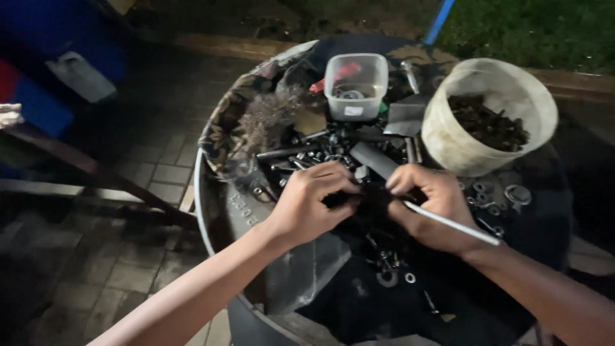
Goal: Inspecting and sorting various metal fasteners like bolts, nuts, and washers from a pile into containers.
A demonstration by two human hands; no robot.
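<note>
Between the 2 hands (371,202), a small dark part (366,197), pinched from both sides.

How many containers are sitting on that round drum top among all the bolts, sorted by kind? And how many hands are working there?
Clear plastic tub: 1
White bucket of dark metal parts: 1
Containers total: 2
Hands: 2, the left hand and the right hand, which holds a thin white rod
The loose bolts and washers are too many and too blurred to count.

dark part (368,195) betw fingers: blurred | white tub (448,138) contents: indistinct
</note>
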